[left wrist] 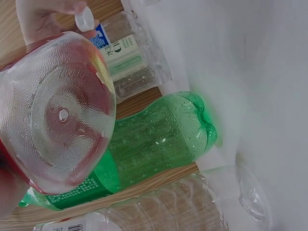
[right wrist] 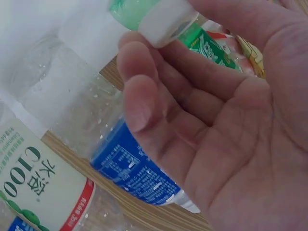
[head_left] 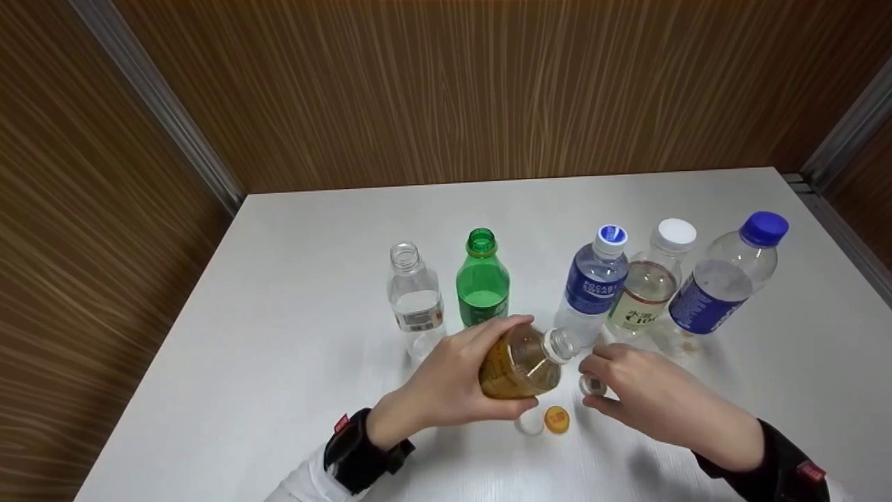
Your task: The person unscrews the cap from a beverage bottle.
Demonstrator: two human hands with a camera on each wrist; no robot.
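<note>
My left hand grips a clear bottle with an orange-brown label, tilted with its uncapped mouth toward the right. The left wrist view looks onto the base of that bottle. Just right of the mouth, my right hand pinches a small white bottle cap between thumb and fingertips. Behind the left hand stand an uncapped green bottle and an uncapped clear bottle. An orange cap lies on the table between the hands, beside a pale round cap.
Three capped bottles stand at the right: a blue-labelled one with a blue-and-white cap, a pale-green-labelled one with a white cap, and a larger one with a blue cap. Wood-grain panels rise behind the white table.
</note>
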